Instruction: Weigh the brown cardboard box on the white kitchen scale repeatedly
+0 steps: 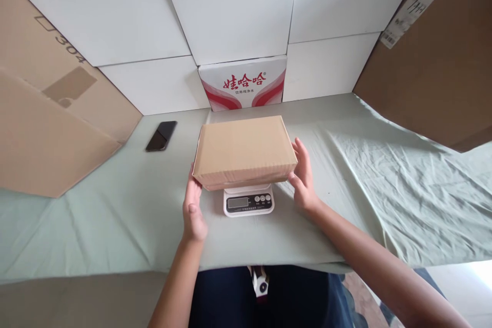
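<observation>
Green cloth (115, 225) — hands (192, 205) flanking box (244, 148)

Your plain tan box (244, 149), white scale (248, 200), pale green cloth (346, 189), black phone (161, 136) far left, red-and-white carton (243, 83) beyond

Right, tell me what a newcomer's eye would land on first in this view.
First the flat brown cardboard box in the middle of the table, sitting on a small white digital scale, with the left hand and right hand at its two sides. Behind it, against the white panels, stands a red-and-white carton with red lettering. A black phone lies to the left on the green cloth.
</observation>
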